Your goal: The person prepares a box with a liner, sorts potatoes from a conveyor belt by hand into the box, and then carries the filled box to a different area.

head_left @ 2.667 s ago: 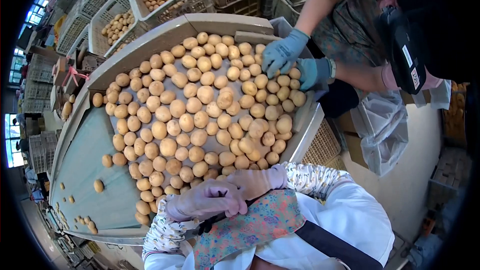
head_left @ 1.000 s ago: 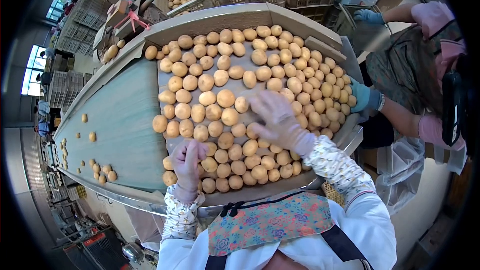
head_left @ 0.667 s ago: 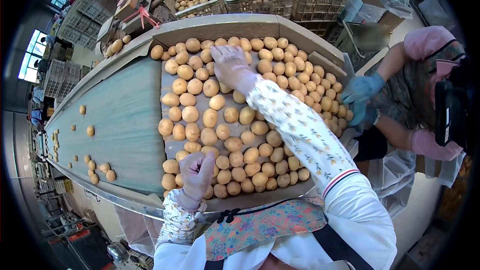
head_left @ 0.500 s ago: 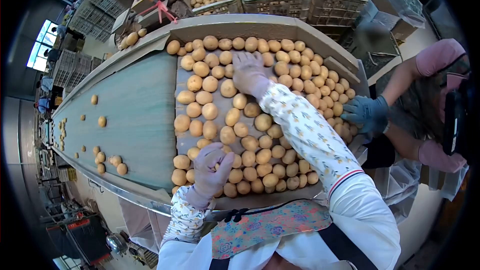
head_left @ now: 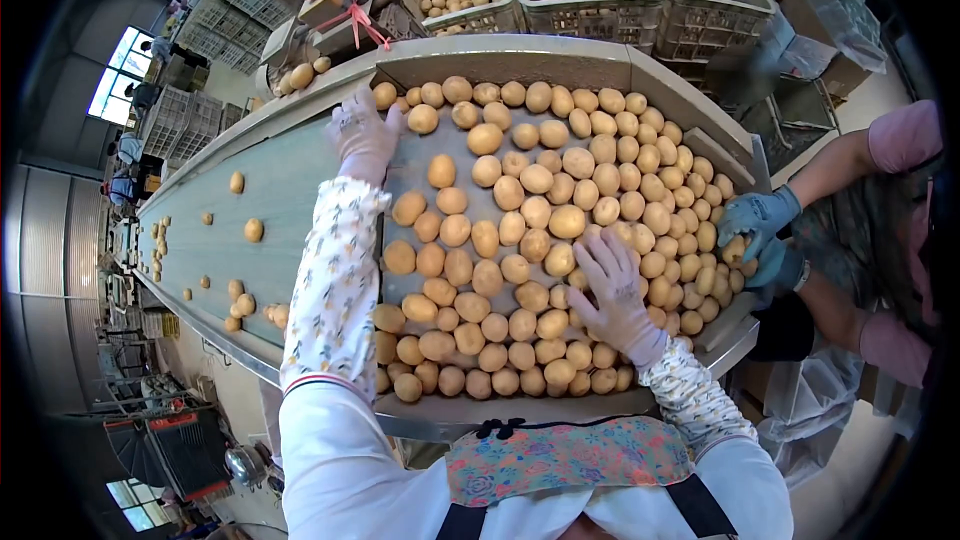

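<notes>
Many round, yellow-brown potatoes (head_left: 535,179) cover the metal sorting table (head_left: 405,275) in front of me. My left hand (head_left: 364,135), in a thin pale glove, reaches to the far left corner, where the conveyor belt (head_left: 215,265) meets the table. Its fingers are bent by the side rail with the thumb apart, close to a potato (head_left: 384,95), and I see nothing held. Over the potatoes right of the middle lies my right hand (head_left: 615,290), gloved the same way. Its fingers are spread and touch the potatoes beneath, without gripping one.
Several loose potatoes (head_left: 254,230) lie on the belt. At the right end a co-worker's blue-gloved hands (head_left: 765,225) are at the potatoes. Beyond the far rim (head_left: 500,52) stand plastic crates (head_left: 590,12) full of potatoes. A machine part with a pink ribbon (head_left: 358,20) is at the back left.
My left hand has gone from the near side to the far left corner. My right hand has come back from the far side towards the right middle. Potatoes have shifted rightward from the far left.
</notes>
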`<control>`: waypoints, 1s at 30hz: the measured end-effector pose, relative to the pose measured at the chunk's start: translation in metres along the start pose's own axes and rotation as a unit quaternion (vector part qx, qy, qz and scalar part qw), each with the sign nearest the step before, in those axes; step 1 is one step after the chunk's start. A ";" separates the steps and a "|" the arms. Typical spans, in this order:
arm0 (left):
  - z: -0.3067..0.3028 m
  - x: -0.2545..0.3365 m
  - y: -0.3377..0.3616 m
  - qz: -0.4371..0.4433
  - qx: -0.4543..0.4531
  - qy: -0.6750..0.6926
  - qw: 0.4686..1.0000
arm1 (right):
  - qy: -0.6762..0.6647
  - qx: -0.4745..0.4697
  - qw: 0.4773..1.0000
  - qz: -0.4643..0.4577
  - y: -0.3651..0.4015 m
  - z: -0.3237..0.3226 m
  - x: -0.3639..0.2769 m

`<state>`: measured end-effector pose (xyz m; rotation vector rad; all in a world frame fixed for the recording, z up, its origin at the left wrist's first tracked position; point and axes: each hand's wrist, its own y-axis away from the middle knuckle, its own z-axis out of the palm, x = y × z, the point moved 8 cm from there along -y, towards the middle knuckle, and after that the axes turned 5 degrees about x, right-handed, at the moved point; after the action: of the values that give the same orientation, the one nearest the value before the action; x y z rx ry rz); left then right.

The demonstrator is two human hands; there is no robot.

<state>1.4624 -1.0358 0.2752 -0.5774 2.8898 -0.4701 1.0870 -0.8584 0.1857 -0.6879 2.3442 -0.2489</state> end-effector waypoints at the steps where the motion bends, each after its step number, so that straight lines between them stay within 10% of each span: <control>1: 0.018 -0.008 -0.013 -0.044 -0.027 -0.006 0.999 | -0.010 0.004 1.000 0.002 -0.001 -0.003 -0.001; 5: 0.037 -0.009 -0.021 -0.075 -0.014 0.044 0.996 | -0.064 0.047 0.997 0.016 -0.012 -0.013 0.009; 13: -0.042 0.008 0.142 0.196 -0.138 0.208 0.948 | -0.130 0.188 0.962 -0.152 -0.192 -0.002 -0.057; 18: -0.132 0.011 0.209 0.213 -0.007 0.310 0.927 | 0.105 -0.093 0.986 -0.089 -0.334 0.157 -0.094; 26: -0.121 -0.012 0.210 0.167 -0.006 0.379 0.910 | 0.187 -0.301 0.934 0.046 -0.362 0.191 -0.091; 30: -0.127 -0.011 0.212 0.157 -0.020 0.392 0.907 | 0.180 -0.194 0.964 0.019 -0.336 0.174 -0.080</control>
<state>1.3713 -0.8107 0.3249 0.1413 3.6474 -0.7248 1.3892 -1.0973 0.2160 -0.8376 2.7889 0.1208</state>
